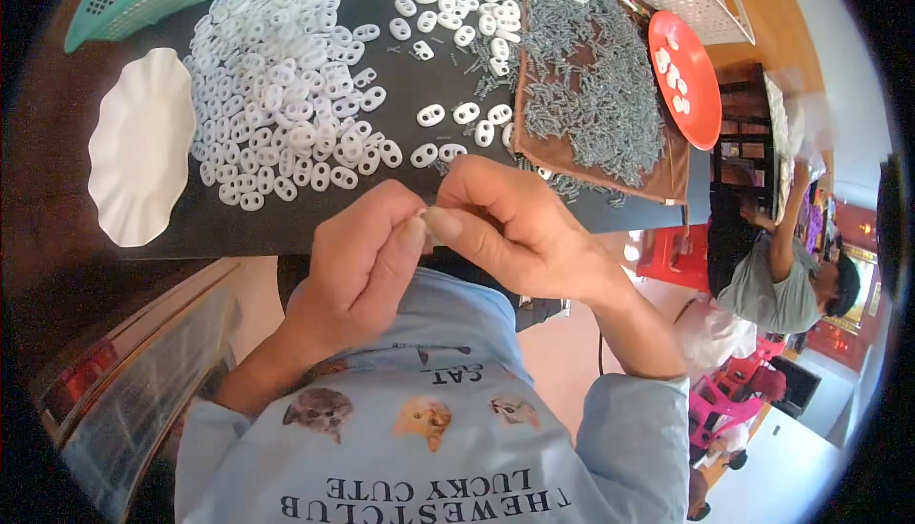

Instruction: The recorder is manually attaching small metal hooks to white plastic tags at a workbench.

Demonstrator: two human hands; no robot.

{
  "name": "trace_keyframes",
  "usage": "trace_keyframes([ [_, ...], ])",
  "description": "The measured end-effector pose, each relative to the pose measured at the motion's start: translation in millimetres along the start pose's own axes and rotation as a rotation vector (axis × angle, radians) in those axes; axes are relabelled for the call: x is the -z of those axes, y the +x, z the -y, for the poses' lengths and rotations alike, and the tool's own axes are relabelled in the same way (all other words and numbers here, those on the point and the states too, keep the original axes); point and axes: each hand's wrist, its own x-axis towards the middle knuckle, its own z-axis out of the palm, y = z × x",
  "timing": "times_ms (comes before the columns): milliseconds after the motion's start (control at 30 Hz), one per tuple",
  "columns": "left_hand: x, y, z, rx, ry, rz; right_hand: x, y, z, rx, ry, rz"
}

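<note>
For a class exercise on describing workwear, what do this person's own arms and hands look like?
The left hand and right hand are bare, with no gloves. The light blue sleeves look loose, reach roughly to the elbows and show no print.

Left hand and right hand nearly meet, fingers curled; thumbs (both bent) pinch inward.

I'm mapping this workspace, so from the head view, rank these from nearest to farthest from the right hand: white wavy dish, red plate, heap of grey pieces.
From the right hand:
1. Heap of grey pieces, ahead and to the right, on the brown cloth.
2. Red plate, farther right, just past the heap.
3. White wavy dish, over on the far left.
</note>
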Motion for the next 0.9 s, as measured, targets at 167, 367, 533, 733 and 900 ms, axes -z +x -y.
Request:
trace_keyframes([
  [167,-4.9,3.0,0.6,0.078,-0.164,0.090,4.2,-3.0,3.1,0.133,-0.145,-0.072],
  [367,-7.9,12.8,-5.7,0.047,-0.096,0.160,3.7,-15.9,7.7,0.143,-0.444,-0.176],
  [533,-10.5,14.4,1.4,0.065,-0.158,0.108,65.1,-13.5,-12.4,0.071,-0.475,-0.175],
  [733,-13.2,15.4,11.6,0.233,-0.331,0.093,108.5,-0.6,-37.9,-0.007,-0.825,-0.204],
  [900,-12.1,15.2,15.2,0.247,-0.329,0.088,141.6,2.5,-60.9,0.018,-0.983,-0.148],
])
